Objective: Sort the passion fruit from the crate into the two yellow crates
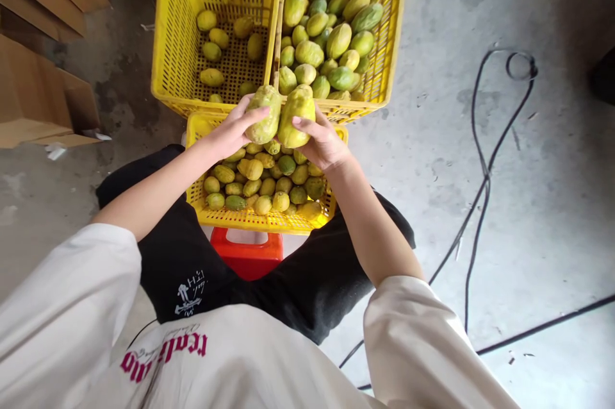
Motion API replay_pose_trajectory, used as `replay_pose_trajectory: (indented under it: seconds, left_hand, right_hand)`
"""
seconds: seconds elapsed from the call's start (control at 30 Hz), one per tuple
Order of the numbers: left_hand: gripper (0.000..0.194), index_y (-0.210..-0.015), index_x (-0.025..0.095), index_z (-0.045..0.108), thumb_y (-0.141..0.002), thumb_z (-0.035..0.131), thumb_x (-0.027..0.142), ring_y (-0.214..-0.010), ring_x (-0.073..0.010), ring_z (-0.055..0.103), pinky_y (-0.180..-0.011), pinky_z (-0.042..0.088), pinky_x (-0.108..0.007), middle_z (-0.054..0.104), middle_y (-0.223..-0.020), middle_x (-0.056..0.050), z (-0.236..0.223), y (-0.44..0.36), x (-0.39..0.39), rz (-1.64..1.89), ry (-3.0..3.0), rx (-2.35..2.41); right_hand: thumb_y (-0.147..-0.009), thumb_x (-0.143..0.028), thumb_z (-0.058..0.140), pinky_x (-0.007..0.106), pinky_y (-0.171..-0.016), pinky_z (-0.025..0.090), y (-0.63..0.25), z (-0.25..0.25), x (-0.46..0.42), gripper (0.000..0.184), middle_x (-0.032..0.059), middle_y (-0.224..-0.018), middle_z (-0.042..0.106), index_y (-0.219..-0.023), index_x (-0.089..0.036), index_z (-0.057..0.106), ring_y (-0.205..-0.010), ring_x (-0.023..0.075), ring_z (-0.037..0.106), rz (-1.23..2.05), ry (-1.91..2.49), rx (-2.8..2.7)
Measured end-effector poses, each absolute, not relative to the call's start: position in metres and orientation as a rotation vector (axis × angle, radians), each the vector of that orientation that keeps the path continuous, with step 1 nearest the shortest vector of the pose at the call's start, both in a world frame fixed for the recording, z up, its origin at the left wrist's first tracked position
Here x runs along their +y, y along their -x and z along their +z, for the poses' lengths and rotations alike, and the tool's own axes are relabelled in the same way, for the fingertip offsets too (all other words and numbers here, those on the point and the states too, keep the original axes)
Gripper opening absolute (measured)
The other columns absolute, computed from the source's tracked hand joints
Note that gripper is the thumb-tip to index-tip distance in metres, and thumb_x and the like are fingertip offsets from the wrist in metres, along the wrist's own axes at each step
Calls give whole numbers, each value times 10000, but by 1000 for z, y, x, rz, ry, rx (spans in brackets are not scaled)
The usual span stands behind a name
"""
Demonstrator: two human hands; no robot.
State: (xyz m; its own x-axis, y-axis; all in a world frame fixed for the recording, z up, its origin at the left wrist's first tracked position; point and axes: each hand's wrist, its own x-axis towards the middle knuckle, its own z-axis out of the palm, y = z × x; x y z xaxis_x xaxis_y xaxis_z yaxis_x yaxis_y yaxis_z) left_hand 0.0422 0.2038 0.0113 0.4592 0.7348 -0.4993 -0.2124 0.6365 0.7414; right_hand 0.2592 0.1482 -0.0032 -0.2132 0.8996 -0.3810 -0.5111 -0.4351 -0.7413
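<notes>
My left hand (237, 124) is wrapped round a large oval, bumpy yellow-green fruit (265, 115). In my right hand (323, 138) is a similar, slightly yellower fruit (296, 117), thumb across its front. Both fruits are held upright, side by side and nearly touching, above the far side of a low yellow crate (269, 224). Many smaller yellow and green fruits (254, 168) fill that crate between my knees. The exact kind of fruit is not certain. My hands and the held fruits hide part of the crate's far edge.
Beyond stand two taller yellow crates: the left one (175, 31) holds several scattered fruits, the right one (394, 37) a big heap. A wooden stick (280, 18) lies between them. Cardboard boxes (33, 88) are at left, black cables (487, 172) at right, a red stool (250, 261) beneath.
</notes>
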Motion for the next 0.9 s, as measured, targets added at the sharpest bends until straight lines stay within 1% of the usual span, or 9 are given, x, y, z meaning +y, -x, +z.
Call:
replay_pose_trajectory:
  seconds: [0.07,0.13,0.2,0.3,0.4,0.5,0.6,0.77,0.9]
  left_hand:
    - [248,-1434,264,718,-1204,627,282,-1764,-405,651,-1442,628,-554,912,-1491,-89,13,-42,206,652,-657,924]
    - [347,-1491,257,730,-1187,564,238,-1795,-428,605,-1444,621,-593,913,-1483,-98,15,-42,208,657,-675,915]
    - [453,-1587,279,721,-1147,627,231,-1817,-434,582,-1445,611,-634,907,-1498,-82,14,-41,210,660,-711,899]
    - [552,-1650,347,704,-1111,804,279,-1834,-429,576,-1454,589,-650,907,-1502,-47,12,-37,214,685,-757,876]
    - [501,-1566,345,729,-1103,917,297,-1840,-407,569,-1466,584,-599,916,-1528,-43,11,-33,217,730,-780,830]
    - [387,-1531,297,759,-1155,841,323,-1858,-393,553,-1476,589,-564,931,-1522,-72,15,-36,216,744,-773,788]
    - [470,-1627,293,750,-1158,772,318,-1866,-394,565,-1501,566,-561,951,-1479,-84,21,-41,214,694,-731,805]
    - [521,-1563,344,720,-1084,924,324,-1831,-394,608,-1514,518,-615,926,-1476,-59,22,-41,209,661,-698,901]
    - [711,-1661,436,653,-1054,1021,464,-1916,-409,458,-1554,431,-618,893,-1524,-27,3,-34,206,701,-749,917]
  right_hand:
    - [-905,-586,1057,652,-1301,738,-262,-5,150,668,26,-1349,919,-1430,-407,686,-1589,418,777,1835,1012,-555]
    - [-895,-617,987,669,-1328,713,-266,-7,153,658,38,-1398,915,-1437,-400,682,-1617,429,752,1812,1008,-576]
    - [-872,-653,885,677,-1323,703,-272,-8,155,650,53,-1429,914,-1435,-389,697,-1635,451,737,1782,995,-597]
    - [-855,-673,807,671,-1276,709,-278,-8,158,690,67,-1447,922,-1481,-394,730,-1613,476,750,1761,1052,-629]
    - [-872,-729,839,661,-1275,707,-276,-5,159,764,70,-1446,931,-1559,-417,722,-1617,482,743,1723,1128,-670]
    - [-860,-783,920,669,-1315,699,-267,-2,158,861,72,-1439,927,-1602,-411,691,-1694,481,693,1678,1066,-702]
    - [-813,-773,1037,688,-1328,710,-257,0,157,919,80,-1471,918,-1588,-407,707,-1725,497,675,1684,1000,-704]
    - [-798,-723,1110,712,-1276,756,-258,-3,152,889,69,-1554,883,-1546,-434,729,-1665,491,729,1730,972,-682]
    - [-901,-642,1122,648,-1251,779,-265,-7,147,723,8,-1549,867,-1453,-438,702,-1637,410,757,1776,1024,-690]
